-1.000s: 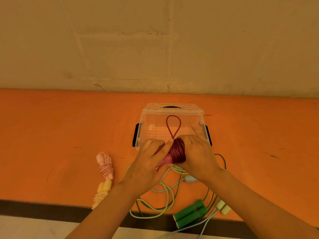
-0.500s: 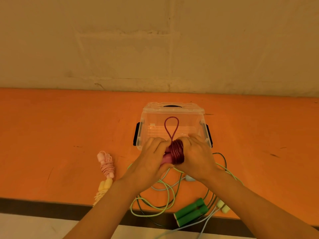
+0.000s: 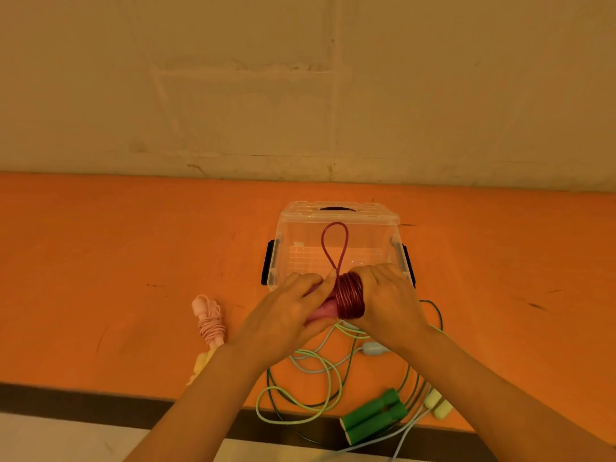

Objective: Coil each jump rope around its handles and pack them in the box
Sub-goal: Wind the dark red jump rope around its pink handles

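Both hands hold the maroon rope just in front of the clear box on the table. Left hand grip: curled round the pink handles. Right hand grip: curled round the coil. A loop stands above the box. Loose green ropes lie nearer the table edge.

Orange tabletop w/ dark front edge, scuffed beige wall behind, warm light.
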